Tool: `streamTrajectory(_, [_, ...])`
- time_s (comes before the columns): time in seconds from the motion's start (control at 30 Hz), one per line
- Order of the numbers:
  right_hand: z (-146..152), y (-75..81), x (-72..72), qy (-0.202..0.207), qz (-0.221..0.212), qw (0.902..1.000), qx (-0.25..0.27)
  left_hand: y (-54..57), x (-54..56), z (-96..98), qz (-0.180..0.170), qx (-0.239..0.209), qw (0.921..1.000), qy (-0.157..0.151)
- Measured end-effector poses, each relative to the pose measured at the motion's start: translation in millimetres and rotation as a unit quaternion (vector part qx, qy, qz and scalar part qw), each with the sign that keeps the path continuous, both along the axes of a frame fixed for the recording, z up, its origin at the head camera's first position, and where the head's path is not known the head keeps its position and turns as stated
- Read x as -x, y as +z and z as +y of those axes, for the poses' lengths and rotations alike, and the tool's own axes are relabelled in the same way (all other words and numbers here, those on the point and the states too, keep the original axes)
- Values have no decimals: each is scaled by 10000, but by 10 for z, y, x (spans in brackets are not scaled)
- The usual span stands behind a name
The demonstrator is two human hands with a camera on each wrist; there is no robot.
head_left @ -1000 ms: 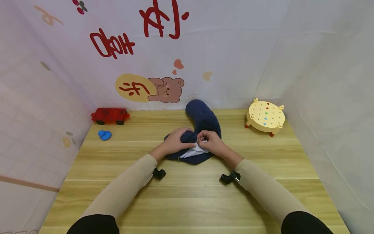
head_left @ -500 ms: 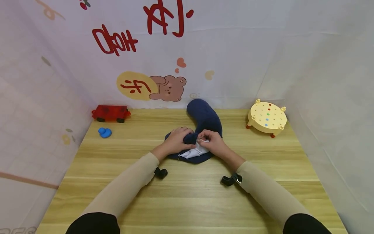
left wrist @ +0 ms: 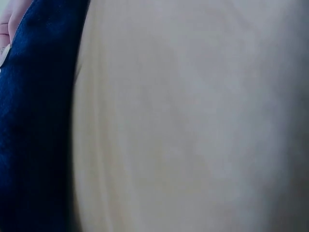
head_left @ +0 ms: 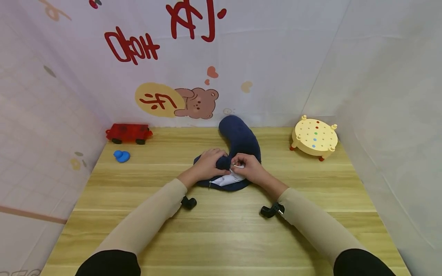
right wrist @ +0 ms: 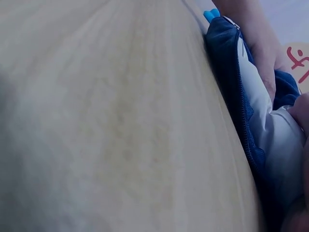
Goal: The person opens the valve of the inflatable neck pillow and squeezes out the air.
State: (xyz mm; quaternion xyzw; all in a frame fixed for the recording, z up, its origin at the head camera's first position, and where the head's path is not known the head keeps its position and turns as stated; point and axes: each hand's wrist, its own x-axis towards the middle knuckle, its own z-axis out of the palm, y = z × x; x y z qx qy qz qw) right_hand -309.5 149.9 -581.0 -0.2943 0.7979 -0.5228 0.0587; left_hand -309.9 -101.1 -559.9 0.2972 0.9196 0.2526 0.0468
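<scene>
A navy neck pillow (head_left: 239, 134), curved and plush, lies on the table with its cover unzipped along the near side. White inner fabric (head_left: 222, 181) shows through the gap, and a small zipper pull (head_left: 209, 184) hangs at the left end. My left hand (head_left: 210, 165) grips the pillow's left part, thumb along the opening. At the opening's right end, my right hand (head_left: 251, 168) pinches the white inner fabric between thumb and fingers. Zipper teeth (right wrist: 241, 106) edge the cover in the right wrist view. The left wrist view shows mostly navy plush (left wrist: 38, 116) and blurred table.
A red toy wagon (head_left: 128, 133) and a blue toy duck (head_left: 121, 156) stand at the back left of the wooden table (head_left: 221, 237). At the back right is a yellow pegged toy (head_left: 315, 137). Printed white cloth (head_left: 276, 61) walls the table's back and sides.
Both hands keep their hold on the pillow, with only small finger movements by the right hand at the white inner fabric. The head view shifts slightly.
</scene>
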Motion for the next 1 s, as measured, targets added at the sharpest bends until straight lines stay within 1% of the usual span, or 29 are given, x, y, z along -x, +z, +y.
streamTrajectory(0.2, [2, -23, -2, 136, -27, 9999, -29, -35, -9, -7, 31, 48, 10000, 0])
streamTrajectory(0.37, [-7, -26, 16, 206, 186, 9996, -50, -28, -6, -12, 98, 33, 9999, -11])
streamTrajectory(0.47, [-8, -19, 21, 226, 241, 9994, -69, -14, -4, -8, 112, 21, 9999, -27])
streamTrajectory(0.73, [-1, -3, 15, 220, 109, 9993, -287, 22, -20, 0, 72, 92, 9999, -39])
streamTrajectory(1.0, [-14, -18, 19, 201, 66, 9994, -286, 22, -19, -1, 70, 79, 9999, -43])
